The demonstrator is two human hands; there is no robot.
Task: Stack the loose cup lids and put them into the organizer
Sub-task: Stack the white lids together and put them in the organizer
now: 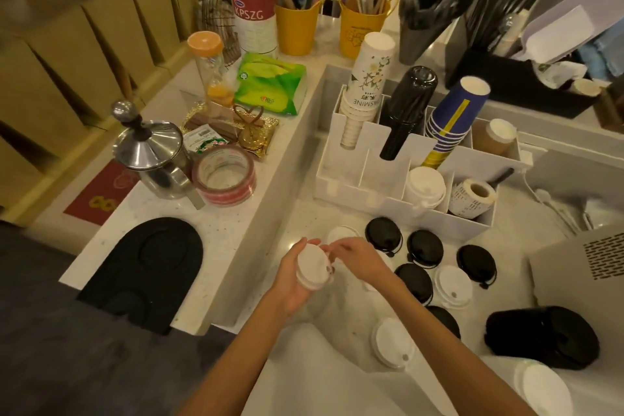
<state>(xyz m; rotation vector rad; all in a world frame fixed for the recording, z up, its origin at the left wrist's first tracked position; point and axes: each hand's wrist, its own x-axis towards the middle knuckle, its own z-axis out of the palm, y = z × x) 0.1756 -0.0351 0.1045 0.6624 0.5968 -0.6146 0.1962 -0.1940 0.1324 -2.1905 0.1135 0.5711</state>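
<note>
My left hand (293,275) grips a short stack of white lids (312,267) above the counter. My right hand (354,255) touches the stack's right edge with curled fingertips. Loose black lids (424,248) and white lids (452,285) lie scattered on the counter to the right. Another white lid (341,233) lies just behind my hands. The white organizer (341,179) stands behind them; one front compartment holds a stack of white lids (424,187). A stack of black lids (543,336) lies on its side at the right.
The organizer's back slots hold leaning cup stacks (368,84) and a roll of labels (472,197). On the raised ledge to the left are a steel pitcher (152,152), a tape roll (224,179) and a black mat (148,267). A grey machine (580,257) stands at the right.
</note>
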